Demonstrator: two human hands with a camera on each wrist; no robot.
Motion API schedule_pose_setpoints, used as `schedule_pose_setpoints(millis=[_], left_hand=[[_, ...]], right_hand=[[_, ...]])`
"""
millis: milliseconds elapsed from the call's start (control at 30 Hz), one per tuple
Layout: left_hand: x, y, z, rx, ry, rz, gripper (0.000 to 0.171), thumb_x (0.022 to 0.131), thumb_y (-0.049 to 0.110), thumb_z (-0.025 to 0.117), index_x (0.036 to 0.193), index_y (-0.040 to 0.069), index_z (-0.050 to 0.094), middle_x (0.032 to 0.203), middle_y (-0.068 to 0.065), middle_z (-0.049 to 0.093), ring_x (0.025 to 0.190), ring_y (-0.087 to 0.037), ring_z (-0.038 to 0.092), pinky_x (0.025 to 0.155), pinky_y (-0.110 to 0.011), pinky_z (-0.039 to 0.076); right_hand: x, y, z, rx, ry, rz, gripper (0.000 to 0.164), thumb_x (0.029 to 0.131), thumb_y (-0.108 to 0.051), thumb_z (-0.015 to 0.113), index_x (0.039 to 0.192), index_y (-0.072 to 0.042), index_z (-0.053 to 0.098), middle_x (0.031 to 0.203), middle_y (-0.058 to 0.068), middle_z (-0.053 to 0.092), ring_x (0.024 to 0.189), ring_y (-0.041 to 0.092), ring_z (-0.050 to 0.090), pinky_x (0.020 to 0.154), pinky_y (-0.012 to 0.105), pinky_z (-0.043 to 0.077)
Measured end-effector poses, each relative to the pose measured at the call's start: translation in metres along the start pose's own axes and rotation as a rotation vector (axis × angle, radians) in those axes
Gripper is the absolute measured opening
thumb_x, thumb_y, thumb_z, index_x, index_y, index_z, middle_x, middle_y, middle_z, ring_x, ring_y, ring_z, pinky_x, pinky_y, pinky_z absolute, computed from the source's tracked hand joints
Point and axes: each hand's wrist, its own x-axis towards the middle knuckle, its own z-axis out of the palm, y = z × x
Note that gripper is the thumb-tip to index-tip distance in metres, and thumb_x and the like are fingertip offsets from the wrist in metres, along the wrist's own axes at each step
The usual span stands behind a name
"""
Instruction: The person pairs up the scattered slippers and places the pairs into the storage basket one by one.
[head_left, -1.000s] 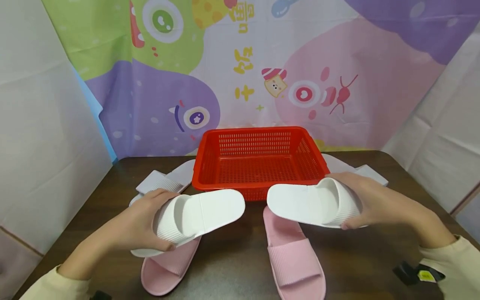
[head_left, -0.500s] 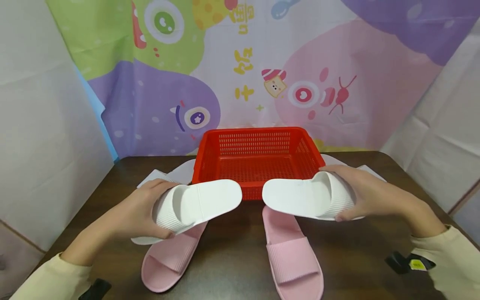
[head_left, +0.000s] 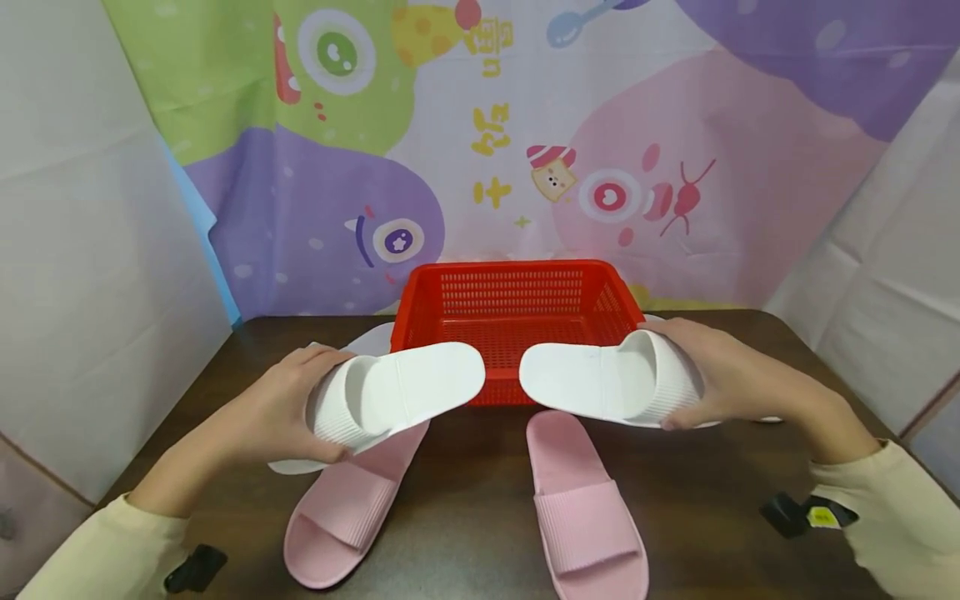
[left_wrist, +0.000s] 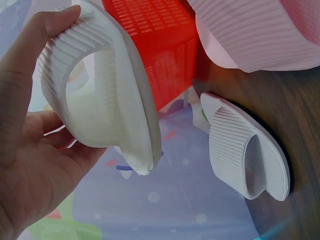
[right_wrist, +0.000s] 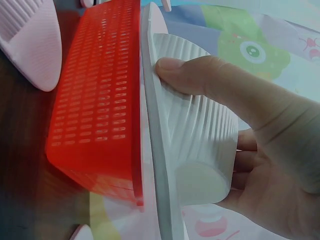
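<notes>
A person's left hand [head_left: 281, 410] pinches one white, ribbed-strap molded slipper [head_left: 397, 392] and the right hand [head_left: 723, 375] a matching white molded slipper [head_left: 603, 379], both held up at the near side of a red perforated plastic basket [head_left: 501, 388]; whether they overhang its rim is hard to tell. Probably light, flexible and slick, each should handle best gripped across its strap.

From above and behind the fingers of the left hand [head_left: 288, 410] and right hand [head_left: 716, 375], the head view faced forward and down. Each wrist view looked from close by, on the palm side, past its hand's fingers to the backdrop [head_left: 457, 142]. All shared the red basket [head_left: 525, 290].
</notes>
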Motion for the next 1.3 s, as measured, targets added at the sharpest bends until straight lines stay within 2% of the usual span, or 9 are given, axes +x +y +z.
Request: schedule_pose_setpoints(millis=[300, 567, 800, 1067, 1300], left_hand=[[0.002, -0.003, 0.001, 0.003, -0.004, -0.024, 0.087, 0.054, 0.035, 0.089, 0.127, 0.003, 0.054, 0.119, -0.009, 0.059, 0.102, -0.021, 0.055, 0.078, -0.038, 0.053], [0.004, -0.004, -0.001, 0.014, 0.011, -0.017, 0.088, 0.056, 0.044, 0.088, 0.127, 0.003, 0.055, 0.119, -0.012, 0.06, 0.103, -0.024, 0.056, 0.078, -0.041, 0.053], [0.007, -0.003, -0.001, 0.023, 0.018, -0.01, 0.088, 0.054, 0.036, 0.089, 0.126, 0.001, 0.054, 0.122, -0.012, 0.058, 0.106, -0.023, 0.054, 0.082, -0.042, 0.052], [0.01, 0.0, -0.003, 0.017, 0.019, -0.017, 0.089, 0.052, 0.034, 0.089, 0.129, 0.007, 0.053, 0.126, -0.008, 0.056, 0.11, -0.021, 0.05, 0.084, -0.043, 0.051], [0.013, 0.002, -0.004, 0.012, 0.009, -0.012, 0.089, 0.052, 0.032, 0.089, 0.129, 0.007, 0.053, 0.127, -0.008, 0.055, 0.112, -0.022, 0.049, 0.084, -0.043, 0.051]], right_hand=[[0.009, 0.002, -0.002, 0.08, -0.019, -0.002, 0.096, 0.052, -0.039, 0.093, 0.132, -0.009, 0.048, 0.12, 0.005, 0.06, 0.104, 0.02, 0.055, 0.084, 0.047, 0.055], [0.012, 0.002, -0.003, 0.087, -0.031, 0.014, 0.096, 0.052, -0.038, 0.093, 0.133, -0.009, 0.048, 0.12, 0.006, 0.06, 0.105, 0.021, 0.055, 0.084, 0.048, 0.055], [0.017, 0.004, -0.005, 0.061, -0.027, -0.008, 0.095, 0.053, -0.036, 0.093, 0.133, -0.009, 0.048, 0.12, 0.005, 0.06, 0.105, 0.019, 0.054, 0.085, 0.045, 0.054], [0.021, 0.005, -0.007, 0.037, -0.022, -0.036, 0.094, 0.053, -0.034, 0.093, 0.132, -0.007, 0.049, 0.117, 0.005, 0.061, 0.102, 0.018, 0.055, 0.083, 0.042, 0.053], [0.023, 0.004, -0.009, 0.043, -0.027, -0.044, 0.094, 0.054, -0.033, 0.093, 0.132, -0.007, 0.048, 0.117, 0.004, 0.06, 0.101, 0.017, 0.054, 0.081, 0.039, 0.053]])
